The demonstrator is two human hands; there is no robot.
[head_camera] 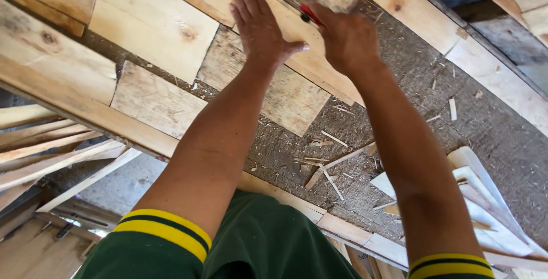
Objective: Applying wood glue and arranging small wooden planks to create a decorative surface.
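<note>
My left hand (258,25) lies flat, fingers together, pressing on a pale wooden board (297,31) that runs diagonally across the rough brown work surface (456,113). My right hand (347,38) is closed around a red-handled tool (310,13); only a short red and black piece shows past the fingers. The tool's working end is blurred against the board just beyond my left hand. Several short flat boards (154,99) lie fitted side by side to the left of my arms.
Long wooden rails (63,93) frame the surface on the near and far sides. Splinters and offcuts (334,168) litter the middle, white wedge-shaped scraps (485,199) lie at right, and thin slats (40,148) are stacked below at left.
</note>
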